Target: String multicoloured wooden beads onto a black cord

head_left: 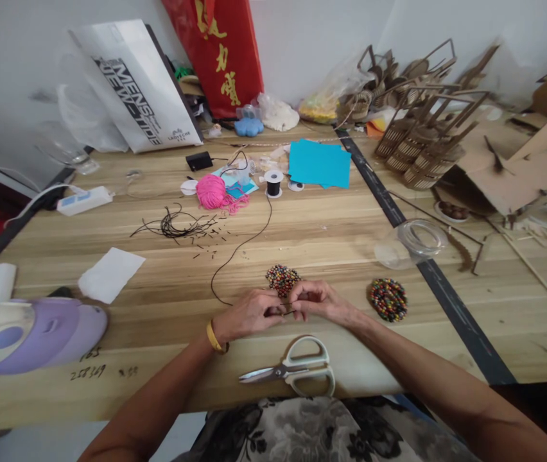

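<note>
My left hand (pixel 254 313) and my right hand (pixel 316 300) meet over the table, fingers pinched close together. Between them runs a thin black cord (pixel 229 255), which leads back from my left hand to a spool (pixel 273 184). The cord's end shows between the fingertips; whether a bead is on it is too small to tell. Just beyond the hands lies a pile of multicoloured beads (pixel 282 277). To the right sits a coiled heap of similar beads (pixel 388 299). White-handled scissors (pixel 297 371) lie in front of me, blades pointing left.
Cut black cords (pixel 177 224) lie at left behind a white paper (pixel 111 274). Pink yarn (pixel 210 191) and blue sheets (pixel 320 163) are farther back. A purple appliance (pixel 47 333) stands at left. At right are a clear coil (pixel 422 239) and small wooden baskets (pixel 408 144).
</note>
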A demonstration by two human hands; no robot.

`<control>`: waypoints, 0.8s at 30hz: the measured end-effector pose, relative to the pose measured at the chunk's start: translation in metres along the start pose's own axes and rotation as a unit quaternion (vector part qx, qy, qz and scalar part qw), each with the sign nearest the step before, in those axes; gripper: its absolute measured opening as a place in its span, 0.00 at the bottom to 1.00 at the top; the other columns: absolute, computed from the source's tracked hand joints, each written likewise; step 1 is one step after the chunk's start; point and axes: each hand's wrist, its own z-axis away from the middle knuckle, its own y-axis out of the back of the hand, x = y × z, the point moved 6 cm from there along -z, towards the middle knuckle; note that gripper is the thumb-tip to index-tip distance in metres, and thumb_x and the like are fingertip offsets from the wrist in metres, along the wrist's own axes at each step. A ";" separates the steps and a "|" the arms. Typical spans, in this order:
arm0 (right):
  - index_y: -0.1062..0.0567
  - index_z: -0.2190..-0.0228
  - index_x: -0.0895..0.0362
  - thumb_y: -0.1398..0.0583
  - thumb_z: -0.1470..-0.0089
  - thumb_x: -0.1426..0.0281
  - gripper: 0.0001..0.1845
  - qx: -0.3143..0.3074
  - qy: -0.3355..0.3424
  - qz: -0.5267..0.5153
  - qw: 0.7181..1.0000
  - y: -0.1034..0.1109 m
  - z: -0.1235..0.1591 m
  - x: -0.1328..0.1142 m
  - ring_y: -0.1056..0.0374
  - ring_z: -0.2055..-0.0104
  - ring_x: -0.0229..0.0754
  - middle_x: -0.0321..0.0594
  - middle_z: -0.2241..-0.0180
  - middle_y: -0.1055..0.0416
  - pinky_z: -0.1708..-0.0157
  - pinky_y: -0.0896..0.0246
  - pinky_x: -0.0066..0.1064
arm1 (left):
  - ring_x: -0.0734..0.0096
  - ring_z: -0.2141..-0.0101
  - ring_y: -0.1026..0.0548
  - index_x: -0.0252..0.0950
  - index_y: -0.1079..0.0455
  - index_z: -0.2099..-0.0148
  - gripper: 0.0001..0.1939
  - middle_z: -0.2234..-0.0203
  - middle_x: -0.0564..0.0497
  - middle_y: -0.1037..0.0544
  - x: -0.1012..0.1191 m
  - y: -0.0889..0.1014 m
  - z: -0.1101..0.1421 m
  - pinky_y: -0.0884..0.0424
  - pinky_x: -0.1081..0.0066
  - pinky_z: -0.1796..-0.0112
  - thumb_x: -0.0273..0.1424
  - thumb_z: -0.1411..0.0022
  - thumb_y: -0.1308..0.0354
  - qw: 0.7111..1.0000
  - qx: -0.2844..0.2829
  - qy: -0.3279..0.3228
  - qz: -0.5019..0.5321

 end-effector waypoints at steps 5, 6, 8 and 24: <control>0.28 0.71 0.61 0.34 0.51 0.62 0.15 0.002 0.003 -0.025 1.000 0.005 0.000 0.003 0.34 0.78 0.31 0.33 0.79 0.31 0.78 0.36 0.22 | 0.71 0.70 0.29 0.34 0.26 0.67 0.07 0.71 0.49 0.25 0.002 -0.002 0.002 0.38 0.74 0.68 0.26 0.40 0.45 0.999 -0.020 -0.015 -0.035; 0.28 0.71 0.61 0.34 0.52 0.62 0.14 -0.001 -0.003 -0.030 1.000 0.006 0.000 0.003 0.33 0.78 0.31 0.33 0.79 0.31 0.78 0.36 0.22 | 0.71 0.71 0.29 0.34 0.26 0.68 0.06 0.72 0.50 0.25 0.001 -0.001 0.002 0.39 0.74 0.69 0.26 0.41 0.45 0.999 -0.024 -0.012 -0.045; 0.27 0.71 0.61 0.33 0.53 0.63 0.14 -0.004 -0.014 -0.034 0.999 0.008 -0.001 0.005 0.33 0.78 0.31 0.33 0.79 0.31 0.78 0.36 0.22 | 0.72 0.73 0.30 0.34 0.26 0.70 0.06 0.74 0.51 0.26 0.000 0.001 0.003 0.41 0.74 0.71 0.25 0.42 0.44 0.998 -0.032 -0.007 -0.057; 0.29 0.72 0.60 0.35 0.51 0.59 0.16 0.038 -0.013 0.036 0.999 0.010 -0.002 0.012 0.37 0.81 0.30 0.31 0.82 0.34 0.83 0.42 0.20 | 0.75 0.74 0.32 0.32 0.26 0.69 0.10 0.76 0.52 0.25 -0.023 0.034 0.006 0.39 0.76 0.71 0.32 0.39 0.45 0.992 0.061 0.071 0.080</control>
